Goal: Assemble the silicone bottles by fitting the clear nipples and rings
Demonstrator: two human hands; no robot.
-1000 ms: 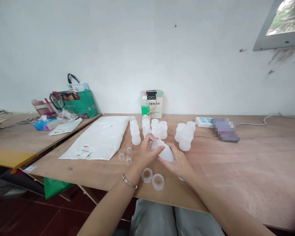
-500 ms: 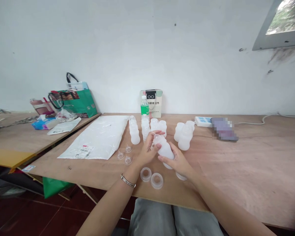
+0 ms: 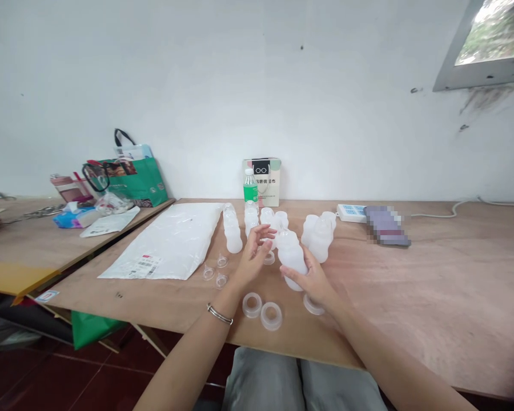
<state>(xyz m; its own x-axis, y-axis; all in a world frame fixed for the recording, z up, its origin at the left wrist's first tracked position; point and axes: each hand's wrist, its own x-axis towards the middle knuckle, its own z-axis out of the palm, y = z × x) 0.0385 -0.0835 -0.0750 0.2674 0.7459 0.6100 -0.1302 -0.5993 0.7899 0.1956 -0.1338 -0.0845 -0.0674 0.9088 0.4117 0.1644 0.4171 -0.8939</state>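
My right hand (image 3: 313, 281) is wrapped round the lower part of a frosted white baby bottle (image 3: 292, 260), tilted slightly, its clear top pointing away from me. Just left of that bottle, my left hand (image 3: 254, 254) is open, fingers curved and thumb apart, with nothing visible in it. Clear teats (image 3: 221, 280) lie on the table to the left. Near the front edge are two translucent rings (image 3: 271, 315), and another ring (image 3: 312, 305) is partly hidden by my right hand. A smaller-looking ring (image 3: 269, 258) lies between my hands.
Similar bottles (image 3: 232, 231) stand behind my hands, with more bottles (image 3: 321, 237) to the right. A white mailing bag (image 3: 167, 240) covers the table's left. At the back are a green-labelled drink bottle (image 3: 251, 191), a paper bag (image 3: 272, 191), a power strip (image 3: 351, 213) and a phone (image 3: 385, 225).
My left hand has come off the bottle top and moved slightly left, its fingers opening. My right hand keeps the bottle, now more upright. The view has shifted slightly.
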